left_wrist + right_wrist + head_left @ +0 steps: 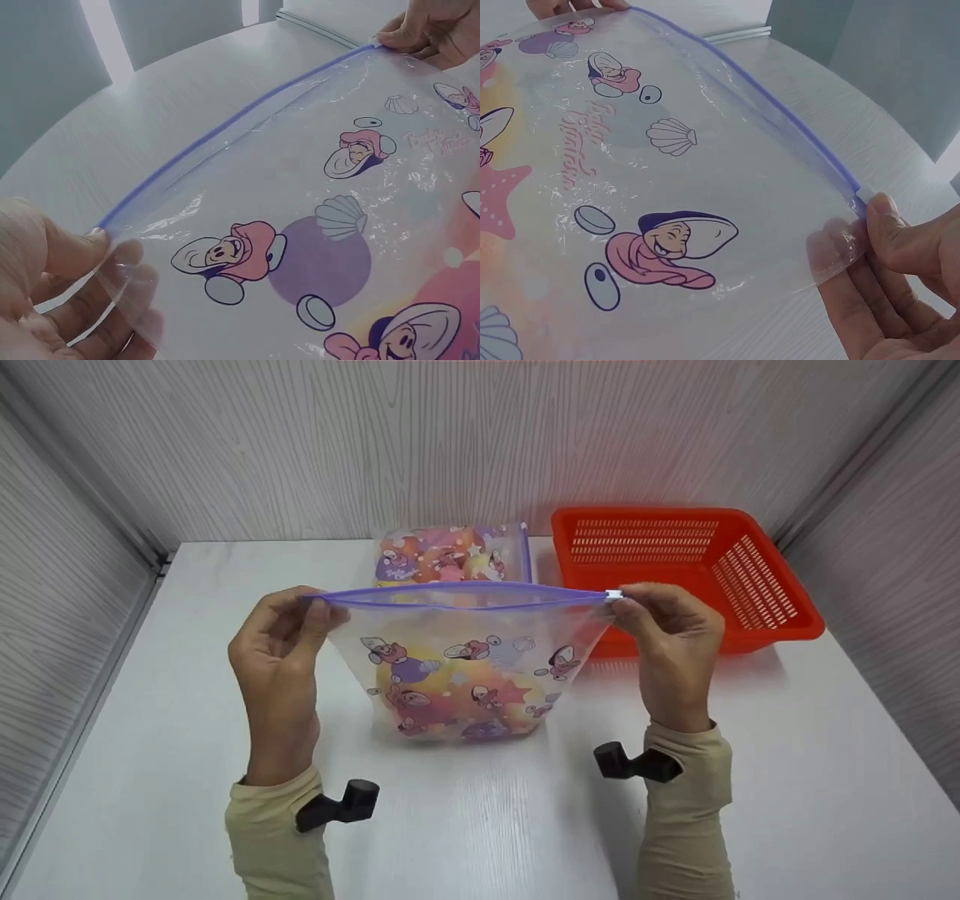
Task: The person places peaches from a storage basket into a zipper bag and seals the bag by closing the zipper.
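Note:
A clear zip bag point(465, 675) printed with cartoon oysters, shells and starfish hangs upright between both hands, its purple zip edge stretched across the top. The two purple rims stand slightly apart in the middle. My left hand point(281, 641) pinches the left end of this edge between thumb and fingers. At the other end, beside the white slider point(613, 595), my right hand point(671, 634) pinches the corner. Orange and yellow colours show low in the bag; whether these are contents or print I cannot tell. In the left wrist view, the left thumb point(75, 244) presses the bag's corner.
Behind the held bag lies a similar printed bag point(450, 556) with a purple zip edge, flat on the white table point(465, 825). A red slotted basket point(637, 536) stands at the back right, close behind my right hand. Grey wood-grain panels point(450, 442) enclose the back and sides.

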The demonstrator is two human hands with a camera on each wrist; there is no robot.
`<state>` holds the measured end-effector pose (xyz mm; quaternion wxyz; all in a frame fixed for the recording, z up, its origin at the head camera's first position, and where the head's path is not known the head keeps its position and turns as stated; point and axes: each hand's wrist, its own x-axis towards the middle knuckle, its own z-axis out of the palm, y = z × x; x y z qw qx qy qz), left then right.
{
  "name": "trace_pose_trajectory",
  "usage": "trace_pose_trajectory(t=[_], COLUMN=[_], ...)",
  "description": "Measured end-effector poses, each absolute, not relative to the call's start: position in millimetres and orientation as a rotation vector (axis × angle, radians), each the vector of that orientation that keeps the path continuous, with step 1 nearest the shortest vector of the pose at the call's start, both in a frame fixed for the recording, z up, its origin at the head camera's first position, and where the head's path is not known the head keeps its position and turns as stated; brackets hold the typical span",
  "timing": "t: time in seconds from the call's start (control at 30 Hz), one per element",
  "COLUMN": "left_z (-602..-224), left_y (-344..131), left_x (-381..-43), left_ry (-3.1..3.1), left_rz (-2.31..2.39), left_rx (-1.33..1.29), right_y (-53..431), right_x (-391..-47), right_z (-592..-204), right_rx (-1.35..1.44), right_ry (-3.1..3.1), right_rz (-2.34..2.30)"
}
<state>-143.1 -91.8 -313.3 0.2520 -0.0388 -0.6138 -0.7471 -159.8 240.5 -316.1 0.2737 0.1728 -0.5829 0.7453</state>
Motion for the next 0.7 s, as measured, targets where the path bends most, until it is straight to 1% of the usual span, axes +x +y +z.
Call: trace_pose_trajectory(t=[0.13, 0.23, 0.3, 0.4, 0.53, 0.7], left_z=[-307.9, -292.7, -278.5, -260.3, -244.0, -228.5], left_y=[-95.6, -94.5, -85.9, -57.2, -6.8, 43.2], left_x=[-137.6, -125.8, -118.5, -113.7, -121.1, -137.4], left_ry=[-1.858, -2.043, -2.107, -2.132, -2.246, -2.453], left_rz=[-1.865, -1.568, -1.344, -1.069, -0.749, -0.512], left_rx=[-0.132, -0.166, -0.238, -0.43, -0.704, -0.868], right_y=[242.5, 243.0, 242.8, 242.7, 243.1, 242.8], right_x=[-157.0, -155.3, -154.8, -154.3, -153.6, -153.4], right_z=[-317.5, -318.1, -317.2, -314.2, -309.5, -306.4], right_rx=[0.398, 0.405, 0.419, 0.432, 0.462, 0.537], right_ry=[-1.6, -1.612, -1.618, -1.634, -1.655, -1.697], right_rz=[2.004, 2.033, 2.041, 2.032, 1.98, 1.83])
